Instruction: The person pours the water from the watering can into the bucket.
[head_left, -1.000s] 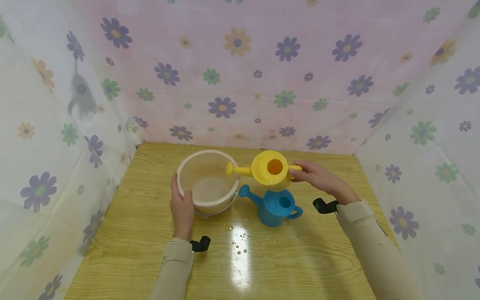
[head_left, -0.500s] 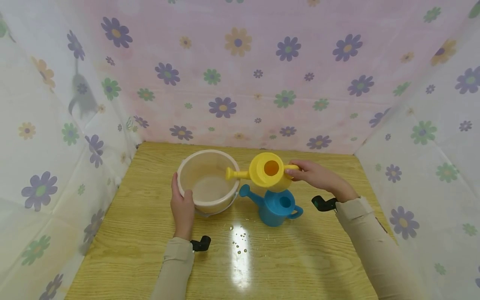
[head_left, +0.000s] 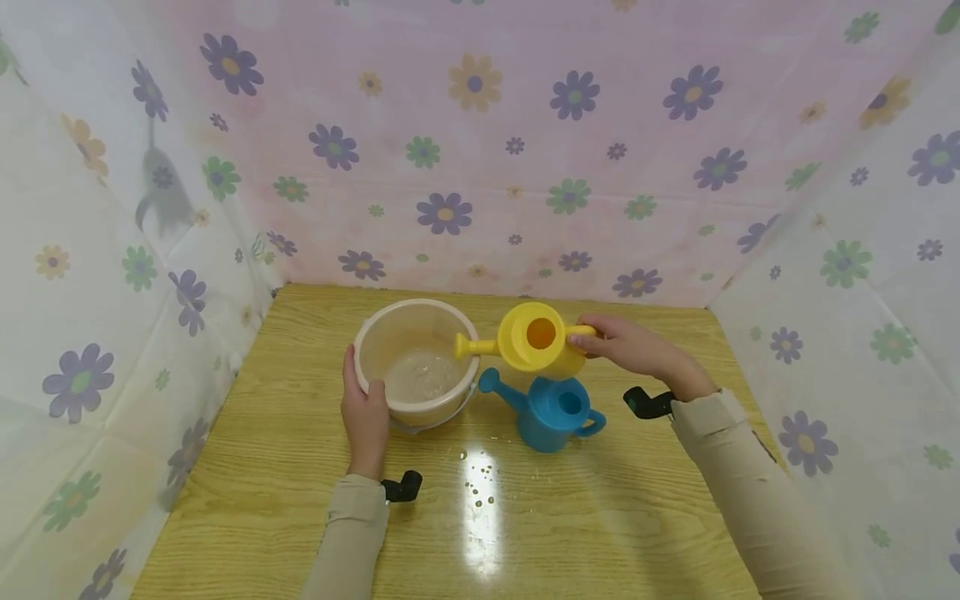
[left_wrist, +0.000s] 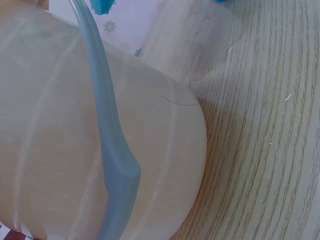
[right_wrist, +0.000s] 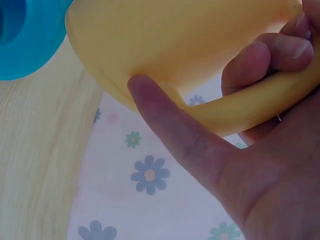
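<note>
The yellow watering can (head_left: pixel 529 340) is held up by my right hand (head_left: pixel 626 343), whose fingers curl round its handle (right_wrist: pixel 250 111) while the thumb lies along the body. Its spout rose (head_left: pixel 461 346) reaches over the right rim of the cream plastic bucket (head_left: pixel 429 408), and the can leans toward it. Rippling water (head_left: pixel 426 377) shows on the bucket's bottom. At the bucket's front left, my left hand (head_left: pixel 365 421) grips the rim and outer wall. The left wrist view shows the bucket's grey bail handle (left_wrist: pixel 107 125) hanging down its side.
A blue watering can (head_left: pixel 546 421) stands on the wooden table (head_left: pixel 285 500) just below the yellow one, its spout toward the bucket. Water drops (head_left: pixel 480 487) lie in front of it. Flowered cloth (head_left: pixel 480 167) encloses the table's back and sides.
The yellow watering can has tipped further toward the bucket and shifted slightly left. Ripples now show on the bucket's bottom. The left hand and blue watering can have stayed put.
</note>
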